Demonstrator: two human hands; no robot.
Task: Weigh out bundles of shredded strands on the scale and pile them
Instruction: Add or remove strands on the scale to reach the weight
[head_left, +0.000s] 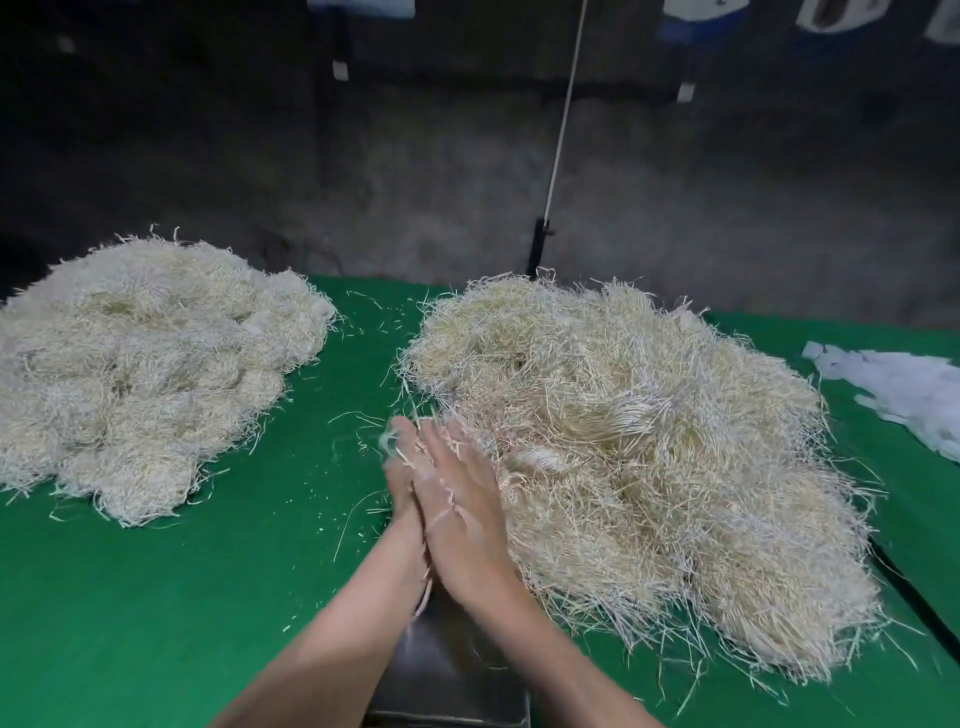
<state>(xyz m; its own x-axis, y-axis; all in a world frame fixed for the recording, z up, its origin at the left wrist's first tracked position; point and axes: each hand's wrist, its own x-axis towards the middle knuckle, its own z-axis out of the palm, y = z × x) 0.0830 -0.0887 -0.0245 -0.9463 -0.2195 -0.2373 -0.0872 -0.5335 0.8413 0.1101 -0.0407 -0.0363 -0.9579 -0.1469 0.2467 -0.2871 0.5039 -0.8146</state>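
A large loose heap of pale shredded strands (639, 457) covers the right of the green table. A second pile of rounded bundles (140, 364) lies at the left. My left hand (400, 483) and my right hand (462, 509) are pressed palm to palm with straight fingers, just left of the loose heap. A few stray strands cling between and on the fingers. Below my wrists sits the metal pan of the scale (447, 670), mostly hidden by my forearms.
The green table surface (208, 597) carries scattered strand bits between the piles. White paper scraps (898, 395) lie at the far right. A white cord on a black post (540, 244) rises behind the table before a dark wall.
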